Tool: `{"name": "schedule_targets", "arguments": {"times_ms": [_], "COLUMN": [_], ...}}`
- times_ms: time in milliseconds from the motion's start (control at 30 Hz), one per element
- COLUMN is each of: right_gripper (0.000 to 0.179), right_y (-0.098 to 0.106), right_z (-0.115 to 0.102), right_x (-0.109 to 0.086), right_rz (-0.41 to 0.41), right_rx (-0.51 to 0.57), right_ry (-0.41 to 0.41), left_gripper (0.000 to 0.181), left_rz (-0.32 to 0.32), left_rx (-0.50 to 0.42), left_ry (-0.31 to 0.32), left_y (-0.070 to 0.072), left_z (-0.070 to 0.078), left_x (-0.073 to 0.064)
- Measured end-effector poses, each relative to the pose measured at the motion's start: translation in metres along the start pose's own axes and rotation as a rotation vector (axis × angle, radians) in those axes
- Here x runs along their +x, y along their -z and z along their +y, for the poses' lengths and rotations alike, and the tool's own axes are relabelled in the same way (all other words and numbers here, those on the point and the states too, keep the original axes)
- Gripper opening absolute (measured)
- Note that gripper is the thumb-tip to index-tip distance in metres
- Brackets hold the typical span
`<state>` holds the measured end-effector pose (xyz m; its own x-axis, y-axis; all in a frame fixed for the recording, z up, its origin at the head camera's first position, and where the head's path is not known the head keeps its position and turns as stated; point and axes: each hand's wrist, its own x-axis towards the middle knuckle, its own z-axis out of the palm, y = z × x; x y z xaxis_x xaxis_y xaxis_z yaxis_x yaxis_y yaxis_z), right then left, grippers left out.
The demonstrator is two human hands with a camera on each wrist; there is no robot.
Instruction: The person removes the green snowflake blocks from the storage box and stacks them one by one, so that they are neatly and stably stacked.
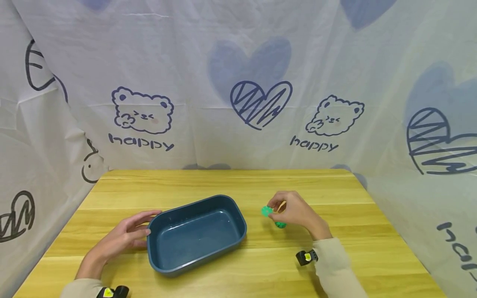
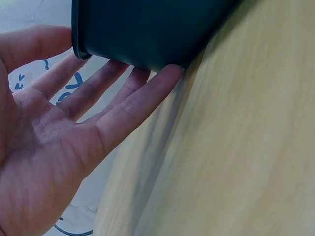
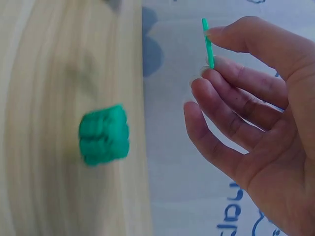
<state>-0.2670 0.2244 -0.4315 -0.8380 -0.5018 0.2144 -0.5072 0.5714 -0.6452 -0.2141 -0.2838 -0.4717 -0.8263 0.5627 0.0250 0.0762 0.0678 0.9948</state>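
Observation:
In the head view, a dark blue rectangular bin [image 1: 197,258] stands at an angle on the table. My left hand [image 1: 121,238] touches its left end. In the left wrist view, the fingers [image 2: 130,110] reach straight to the bin's outer wall [image 2: 152,34], with another digit at the rim. Right of the bin, my right hand [image 1: 292,211] pinches a thin green notched disc [image 1: 266,211]. The right wrist view shows this disc edge-on between thumb and forefinger. Below that hand, a short stack of similar green discs [image 3: 104,135] stands on the table, partly hidden in the head view.
The wood-grain table [image 1: 261,269] extends around the bin. A white cloth [image 1: 201,82] printed with hearts, bears and lettering hangs behind the table and along both sides. Each wrist carries a small black camera, the right one [image 1: 305,257] beside the sleeve cuff.

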Motion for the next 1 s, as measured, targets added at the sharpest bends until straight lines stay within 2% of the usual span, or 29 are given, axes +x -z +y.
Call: {"name": "schedule_targets", "arguments": {"times_ms": [200, 500, 733, 1000], "right_gripper": [0.019, 0.02, 0.018, 0.019], "right_y": [0.005, 0.006, 0.006, 0.003], "right_z": [0.016, 0.034, 0.044, 0.052], "right_x": [-0.01, -0.019, -0.022, -0.023], "right_rz": [-0.006, 0.003, -0.014, -0.027], "right_rx": [-0.003, -0.027, -0.027, -0.019], "right_ry": [-0.048, -0.089, -0.09, -0.106], "left_gripper": [0.054, 0.056, 0.055, 0.055], "left_rz": [-0.005, 0.029, 0.007, 0.004], "left_rx": [-0.004, 0.021, 0.019, 0.012], "left_ry": [0.002, 0.039, 0.008, 0.009], "left_y": [0.0, 0.0, 0.0, -0.001], "left_z": [0.0, 0.0, 0.0, 0.001], "left_x": [0.0, 0.0, -0.001, -0.001]}}
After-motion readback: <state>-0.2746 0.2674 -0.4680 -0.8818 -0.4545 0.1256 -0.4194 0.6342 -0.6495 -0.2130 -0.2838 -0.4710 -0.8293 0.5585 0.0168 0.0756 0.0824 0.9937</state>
